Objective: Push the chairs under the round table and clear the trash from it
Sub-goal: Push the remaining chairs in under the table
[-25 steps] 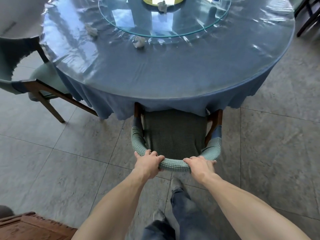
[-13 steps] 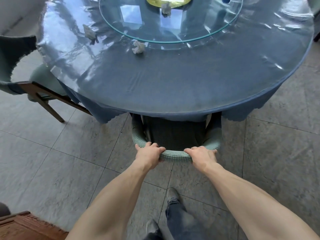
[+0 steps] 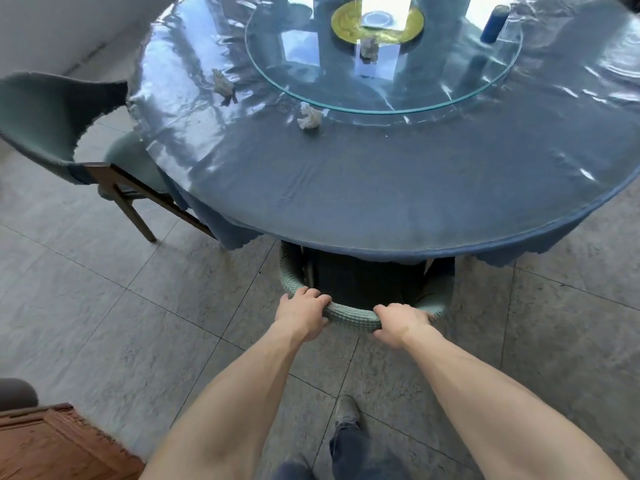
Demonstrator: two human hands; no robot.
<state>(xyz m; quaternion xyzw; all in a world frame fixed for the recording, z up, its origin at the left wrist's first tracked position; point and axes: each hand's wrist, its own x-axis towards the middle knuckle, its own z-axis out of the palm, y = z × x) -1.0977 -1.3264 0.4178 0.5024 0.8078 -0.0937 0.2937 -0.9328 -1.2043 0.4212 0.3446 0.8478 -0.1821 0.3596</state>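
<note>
Setting: Grey stone-look floor tiles [image 3: 104,306] run under a round table [image 3: 381,202] draped in a blue cloth beneath a glossy clear cover, with a glass turntable [image 3: 398,95] at its middle.
Hands: Our left hand [image 3: 303,315] and right hand [image 3: 401,320] each curl over the top rail of the near chair [image 3: 353,315], fingers wrapped round the padded back, set apart along its curve.
Near chair: Seat is hidden beneath the tabletop and the hanging cloth; only the curved, knit-covered backrest shows, close to the table edge.
Second chair: At our left, another green chair [image 3: 45,123] stands angled, its seat only partly under the table, wooden legs out on the tiles.
Trash: We count three crumpled paper wads: one [image 3: 309,116] just beside the turntable rim, one [image 3: 222,84] farther left, one [image 3: 369,48] on the glass.
Also on the glass: a yellow dish [image 3: 346,19] and a dark blue can [image 3: 493,24].
Handling: We judge the chair stiff and moderately heavy, best driven from the top rail with both hands so it tracks straight; the soft cover may slip over the frame. The wads look light and crushable, a fingertip pinch each.
Caution: The slick cover could let a wad skid away.
</note>
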